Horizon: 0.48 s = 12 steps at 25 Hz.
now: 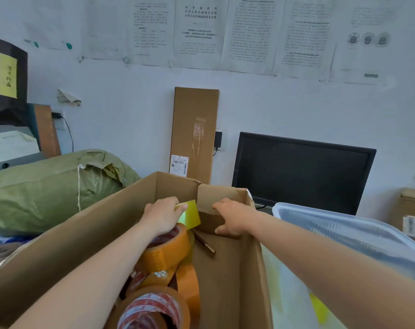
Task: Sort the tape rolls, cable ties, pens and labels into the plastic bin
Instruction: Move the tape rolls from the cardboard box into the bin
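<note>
Both my arms reach into an open cardboard box (88, 224). My left hand (162, 216) pinches a yellow pad of labels (191, 216) and holds it above the tape rolls. My right hand (232, 219) grips the box's folded far flap (216, 198). Several brown tape rolls (166, 250) with red-and-white cores lie stacked in the box under my left forearm. A dark pen (204, 243) lies on the box floor beside them. The clear plastic bin (358, 236) stands to the right of the box, with something yellow (319, 309) showing through its wall.
A black monitor (301, 172) stands behind the bin. A tall flat carton (194, 131) leans on the wall behind the box. A green woven sack (50, 188) lies at the left. Another labelled carton (413, 217) sits at the far right.
</note>
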Each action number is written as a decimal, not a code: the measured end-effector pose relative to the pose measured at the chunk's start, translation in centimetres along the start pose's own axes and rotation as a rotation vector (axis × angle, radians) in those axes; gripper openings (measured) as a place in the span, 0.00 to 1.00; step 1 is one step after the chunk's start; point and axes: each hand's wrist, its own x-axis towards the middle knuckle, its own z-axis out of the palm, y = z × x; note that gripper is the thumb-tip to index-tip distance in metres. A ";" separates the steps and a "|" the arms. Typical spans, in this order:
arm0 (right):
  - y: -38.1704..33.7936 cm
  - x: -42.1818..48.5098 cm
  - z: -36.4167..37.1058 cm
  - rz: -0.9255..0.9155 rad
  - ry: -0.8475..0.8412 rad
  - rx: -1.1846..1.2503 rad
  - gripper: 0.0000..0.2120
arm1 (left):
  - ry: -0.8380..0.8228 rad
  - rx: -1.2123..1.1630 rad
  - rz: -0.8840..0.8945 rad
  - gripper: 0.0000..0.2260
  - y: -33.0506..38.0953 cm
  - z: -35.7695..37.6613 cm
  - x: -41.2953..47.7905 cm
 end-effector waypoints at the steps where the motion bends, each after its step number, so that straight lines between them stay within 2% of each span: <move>1: -0.1 -0.3 -0.4 -0.008 0.014 0.008 0.31 | 0.030 0.005 0.000 0.16 -0.1 -0.2 -0.1; 4: -0.1 -1.7 -1.9 -0.032 0.043 0.033 0.34 | 0.043 0.029 -0.002 0.15 0.5 -0.9 -0.2; 7: 0.5 -3.4 -3.3 -0.031 0.086 0.093 0.37 | 0.089 -0.043 0.028 0.16 1.9 -2.2 -0.3; 12: 1.6 -7.1 -6.1 -0.053 0.189 0.221 0.40 | 0.285 -0.105 0.239 0.10 5.7 -5.2 -1.7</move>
